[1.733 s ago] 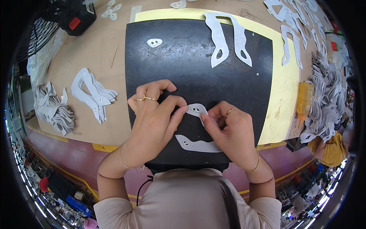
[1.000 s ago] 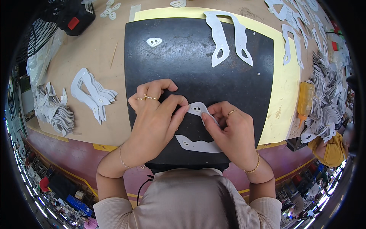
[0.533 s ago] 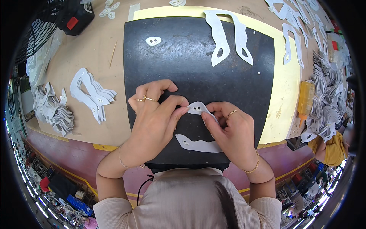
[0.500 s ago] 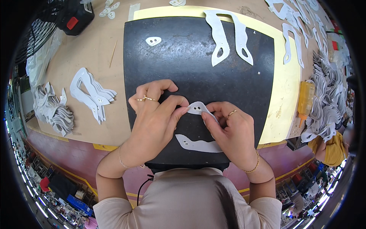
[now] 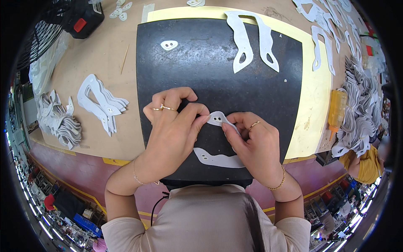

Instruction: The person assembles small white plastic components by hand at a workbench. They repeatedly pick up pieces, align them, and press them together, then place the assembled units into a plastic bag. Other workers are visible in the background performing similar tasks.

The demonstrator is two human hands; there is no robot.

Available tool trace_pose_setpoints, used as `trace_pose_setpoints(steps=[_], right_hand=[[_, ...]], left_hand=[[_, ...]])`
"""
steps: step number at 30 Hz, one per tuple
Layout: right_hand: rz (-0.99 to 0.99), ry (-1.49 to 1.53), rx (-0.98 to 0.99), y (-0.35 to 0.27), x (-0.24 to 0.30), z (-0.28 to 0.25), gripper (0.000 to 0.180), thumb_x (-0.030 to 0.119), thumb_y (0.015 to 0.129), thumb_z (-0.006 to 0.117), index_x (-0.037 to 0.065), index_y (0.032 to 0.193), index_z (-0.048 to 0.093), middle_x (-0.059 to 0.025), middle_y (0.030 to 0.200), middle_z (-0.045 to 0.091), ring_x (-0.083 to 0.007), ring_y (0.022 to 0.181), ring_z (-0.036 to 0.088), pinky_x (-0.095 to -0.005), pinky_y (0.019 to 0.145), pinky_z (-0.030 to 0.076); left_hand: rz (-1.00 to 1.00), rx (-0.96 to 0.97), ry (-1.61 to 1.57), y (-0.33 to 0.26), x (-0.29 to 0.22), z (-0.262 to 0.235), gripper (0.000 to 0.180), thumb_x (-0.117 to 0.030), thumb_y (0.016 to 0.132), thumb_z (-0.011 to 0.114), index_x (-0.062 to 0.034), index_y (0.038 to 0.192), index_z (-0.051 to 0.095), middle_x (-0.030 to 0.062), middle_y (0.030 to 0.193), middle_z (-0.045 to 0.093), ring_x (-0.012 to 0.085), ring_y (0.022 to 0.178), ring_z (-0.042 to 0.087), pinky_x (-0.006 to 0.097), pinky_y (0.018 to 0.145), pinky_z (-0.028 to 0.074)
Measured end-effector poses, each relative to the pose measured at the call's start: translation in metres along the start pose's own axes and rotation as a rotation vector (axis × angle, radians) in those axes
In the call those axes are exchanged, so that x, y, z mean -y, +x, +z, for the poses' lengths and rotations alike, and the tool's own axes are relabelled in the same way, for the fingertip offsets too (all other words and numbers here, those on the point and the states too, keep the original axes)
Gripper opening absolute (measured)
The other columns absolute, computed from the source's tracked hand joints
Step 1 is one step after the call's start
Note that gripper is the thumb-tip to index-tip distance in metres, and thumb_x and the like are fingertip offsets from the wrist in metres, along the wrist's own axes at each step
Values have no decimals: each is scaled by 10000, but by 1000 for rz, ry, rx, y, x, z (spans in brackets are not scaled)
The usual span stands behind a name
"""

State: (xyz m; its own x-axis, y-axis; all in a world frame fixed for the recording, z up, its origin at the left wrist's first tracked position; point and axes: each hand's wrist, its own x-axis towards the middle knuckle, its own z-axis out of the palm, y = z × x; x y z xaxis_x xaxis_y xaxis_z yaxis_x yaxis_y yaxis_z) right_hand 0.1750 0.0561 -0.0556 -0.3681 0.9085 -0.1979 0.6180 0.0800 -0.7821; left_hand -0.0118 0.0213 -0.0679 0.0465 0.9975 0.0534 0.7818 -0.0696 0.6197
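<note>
My left hand (image 5: pixel 170 130) pinches the left edge of a pale grey cut piece with punched holes (image 5: pixel 217 119) between thumb and forefinger. My right hand (image 5: pixel 254 140) is closed on the other side of the same piece, thumb on top. The piece's strip runs down under my right palm, where part of it is hidden. Its lower end (image 5: pixel 216 159), also with small holes, lies on the black mat (image 5: pixel 189 67) nearer me; whether both ends are one piece cannot be seen. A small white oval patch with holes (image 5: pixel 169 45) rests at the mat's upper left.
A U-shaped grey piece (image 5: pixel 241 38) lies across the mat's far edge. Stacked grey pieces (image 5: pixel 100 101) and a heap (image 5: pixel 58 122) lie left; another heap (image 5: pixel 361 105) sits right, beside a yellow glue bottle (image 5: pixel 337 110). Yellow paper (image 5: pixel 308 96) shows under the mat. A fan (image 5: pixel 46 29) stands far left.
Hardly anything differs. My left hand has shifted very slightly to the right, still pinching the grey piece. My right hand keeps its hold.
</note>
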Motion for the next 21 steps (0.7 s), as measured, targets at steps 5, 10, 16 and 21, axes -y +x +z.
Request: trace_pose_setpoints(steps=[5, 10, 16, 21], right_hand=[[-2, -1, 7, 1, 0, 0, 114, 109, 852, 732, 13, 897, 690, -85, 801, 686, -207, 568, 635, -304, 514, 493], [4, 12, 1, 1, 0, 0, 115, 108, 851, 733, 11, 891, 688, -86, 803, 687, -210, 570, 636, -305, 515, 496], [-14, 1, -15, 1, 0, 0, 111, 101, 845, 736, 9, 883, 686, -84, 799, 686, -208, 566, 633, -304, 512, 493], [3, 10, -14, 1, 0, 1, 110, 99, 841, 740, 10, 875, 687, -78, 796, 686, -201, 551, 618, -303, 502, 484]], left_hand=[[-7, -5, 9, 0, -1, 0, 97, -117, 825, 732, -130, 908, 682, 42, 1106, 545, 251, 999, 463, 408, 841, 267], [17, -31, 3, -2, -1, 2, 127, -124, 814, 741, -131, 927, 683, 29, 1075, 556, 239, 1007, 480, 406, 853, 274], [54, -6, 80, -8, -3, -1, 214, -146, 782, 791, -115, 972, 699, 39, 1097, 555, 237, 1054, 479, 388, 891, 287], [-22, -18, 53, -7, -9, 1, 265, -170, 745, 833, -109, 971, 708, 41, 1101, 550, 230, 1057, 470, 368, 908, 287]])
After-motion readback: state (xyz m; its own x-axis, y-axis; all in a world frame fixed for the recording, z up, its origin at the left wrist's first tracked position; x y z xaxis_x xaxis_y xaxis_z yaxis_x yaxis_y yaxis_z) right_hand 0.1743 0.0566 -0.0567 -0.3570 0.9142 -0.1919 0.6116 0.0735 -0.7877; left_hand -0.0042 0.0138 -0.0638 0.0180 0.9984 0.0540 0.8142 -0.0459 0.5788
